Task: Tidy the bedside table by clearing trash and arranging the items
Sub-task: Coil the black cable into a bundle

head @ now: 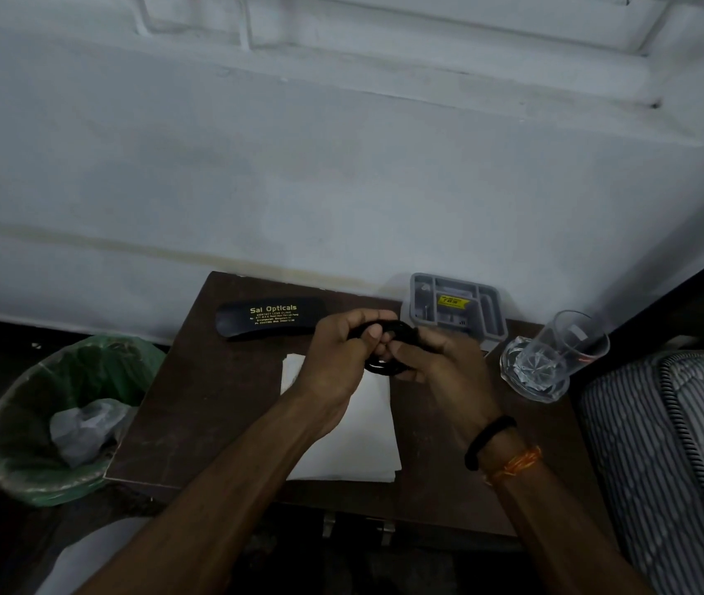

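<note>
Above the middle of the dark brown bedside table (195, 414), both my hands grip a coiled black cable (389, 366). My left hand (337, 358) pinches the coil's top with thumb and fingers. My right hand (440, 362) closes around its right side, hiding much of it. Under my hands lies a sheet of white paper (363, 440). A black spectacle case (264, 317) with yellow lettering rests at the table's back. A grey compartment tray (457, 307) stands at the back right. A clear drinking glass (556, 358) is near the right edge.
A bin lined with a green bag (41, 423) stands on the floor left of the table, with crumpled plastic inside. A striped mattress (676, 457) borders the table on the right. A whitish wall rises right behind the table.
</note>
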The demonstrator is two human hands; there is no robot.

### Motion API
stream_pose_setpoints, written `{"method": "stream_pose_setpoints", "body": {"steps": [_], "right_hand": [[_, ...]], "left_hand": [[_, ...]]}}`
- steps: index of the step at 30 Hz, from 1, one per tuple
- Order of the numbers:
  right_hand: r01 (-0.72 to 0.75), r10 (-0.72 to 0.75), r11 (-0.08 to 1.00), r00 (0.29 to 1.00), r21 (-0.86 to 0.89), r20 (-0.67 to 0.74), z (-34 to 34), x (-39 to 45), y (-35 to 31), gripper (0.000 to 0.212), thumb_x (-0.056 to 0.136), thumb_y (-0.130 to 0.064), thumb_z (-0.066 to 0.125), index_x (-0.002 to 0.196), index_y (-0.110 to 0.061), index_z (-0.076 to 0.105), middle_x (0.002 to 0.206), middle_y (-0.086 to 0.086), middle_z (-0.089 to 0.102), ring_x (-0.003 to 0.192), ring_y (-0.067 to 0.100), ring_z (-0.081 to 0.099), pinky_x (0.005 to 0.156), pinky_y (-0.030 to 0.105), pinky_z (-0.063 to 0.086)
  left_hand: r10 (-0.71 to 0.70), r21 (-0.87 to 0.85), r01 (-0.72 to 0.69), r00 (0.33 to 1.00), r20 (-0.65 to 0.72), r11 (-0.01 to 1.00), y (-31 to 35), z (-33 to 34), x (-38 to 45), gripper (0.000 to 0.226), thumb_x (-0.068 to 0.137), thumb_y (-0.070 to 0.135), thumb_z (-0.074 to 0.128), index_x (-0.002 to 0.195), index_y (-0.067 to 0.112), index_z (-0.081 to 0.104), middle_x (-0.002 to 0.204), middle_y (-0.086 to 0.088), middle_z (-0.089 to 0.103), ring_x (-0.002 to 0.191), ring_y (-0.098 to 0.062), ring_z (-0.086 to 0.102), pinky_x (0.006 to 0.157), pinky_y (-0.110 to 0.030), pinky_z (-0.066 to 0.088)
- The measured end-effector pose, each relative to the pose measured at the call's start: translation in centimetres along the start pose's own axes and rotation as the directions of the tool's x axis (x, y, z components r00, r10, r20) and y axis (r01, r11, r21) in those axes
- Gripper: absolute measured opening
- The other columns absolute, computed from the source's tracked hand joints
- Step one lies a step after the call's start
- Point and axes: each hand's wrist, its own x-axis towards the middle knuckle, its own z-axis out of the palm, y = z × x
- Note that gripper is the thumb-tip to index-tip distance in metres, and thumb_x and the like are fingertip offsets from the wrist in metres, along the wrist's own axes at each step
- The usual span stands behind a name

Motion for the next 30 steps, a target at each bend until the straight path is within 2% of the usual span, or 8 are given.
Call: {"method": "stream_pose_setpoints", "body": {"steps": [4,8,10,13,18,21,26,30], "right_hand": [[-0.215,0.216,0.946,0.976,0.241,0.022,-0.2,0.0,0.0,0.016,0.088,-0.013,0.066,0.102,-0.012,0.073,0.099,0.006,0.076,0.098,0.026,0.07,0.083,0.039,0.054],[-0.331,0.326,0.895,0.943,0.299,0.069,-0.5,0.2,-0.1,0.023,0.086,-0.02,0.068,0.108,-0.012,0.07,0.105,0.008,0.075,0.095,0.023,0.065,0.073,0.031,0.049],[-0.369,0.36,0.873,0.929,0.32,0.09,-0.7,0.2,-0.1,0.026,0.087,-0.02,0.067,0.111,-0.012,0.069,0.109,0.008,0.073,0.094,0.02,0.063,0.07,0.029,0.048],[-0.418,0.392,0.843,0.909,0.339,0.145,-1.5,0.4,0.1,0.028,0.087,-0.018,0.065,0.113,-0.009,0.068,0.108,0.007,0.071,0.093,0.017,0.06,0.068,0.027,0.047],[-0.481,0.384,0.804,0.868,0.349,0.314,-2.0,0.4,-0.3,0.014,0.087,-0.022,0.053,0.087,-0.013,0.065,0.103,0.008,0.061,0.077,0.016,0.054,0.06,0.029,0.044],[-0.427,0.359,0.862,0.895,0.273,0.266,-1.4,0.4,-0.6,0.018,0.089,-0.024,0.057,0.073,-0.015,0.06,0.092,0.002,0.065,0.065,0.012,0.051,0.054,0.026,0.043],[-0.223,0.203,0.965,0.968,0.137,0.146,-1.6,0.2,-0.6,0.022,0.083,-0.019,0.073,0.103,-0.009,0.072,0.09,0.012,0.071,0.066,0.018,0.063,0.055,0.024,0.052],[-0.074,0.075,0.996,0.997,-0.055,0.004,-1.8,0.4,-0.5,0.033,0.075,-0.013,0.082,0.104,-0.013,0.066,0.083,0.009,0.076,0.069,0.025,0.074,0.064,0.036,0.061]], "left_hand": [[0.158,0.183,-0.163,0.987,0.042,0.97,0.1,-0.3,-0.1,0.028,0.095,0.002,0.053,0.117,0.011,0.069,0.11,-0.003,0.072,0.104,-0.012,0.066,0.092,-0.024,0.053],[0.347,0.516,-0.333,0.935,0.073,0.789,0.1,-0.8,0.1,0.029,0.094,0.011,0.059,0.122,0.014,0.065,0.116,-0.001,0.068,0.107,-0.009,0.061,0.092,-0.012,0.047],[0.343,0.546,-0.379,0.923,0.172,0.747,0.2,-1.3,0.1,0.035,0.093,0.012,0.06,0.128,0.014,0.061,0.117,-0.002,0.065,0.106,-0.009,0.059,0.09,-0.013,0.047],[0.229,0.527,-0.387,0.912,0.341,0.756,0.3,-2.2,0.1,0.045,0.092,0.007,0.06,0.136,0.017,0.054,0.12,0.0,0.061,0.103,-0.012,0.061,0.084,-0.029,0.058],[0.261,0.452,-0.359,0.928,0.265,0.816,0.3,-2.0,0.1,0.042,0.09,0.001,0.062,0.129,0.018,0.062,0.116,0.002,0.068,0.095,-0.014,0.067,0.065,-0.026,0.06],[0.276,0.459,-0.355,0.933,0.232,0.814,0.2,-1.6,0.1,0.036,0.091,0.004,0.06,0.123,0.019,0.065,0.112,0.003,0.07,0.095,-0.013,0.066,0.064,-0.021,0.055],[0.14,0.419,-0.238,0.958,0.251,0.876,0.2,-1.7,0.1,0.017,0.097,0.01,0.053,0.11,0.013,0.063,0.102,-0.001,0.065,0.085,-0.012,0.063,0.065,-0.022,0.054],[0.02,0.455,-0.136,0.968,0.251,0.88,-0.5,-1.8,0.3,0.011,0.098,0.014,0.052,0.107,0.014,0.059,0.108,-0.002,0.063,0.101,-0.016,0.062,0.083,-0.033,0.058]]}}
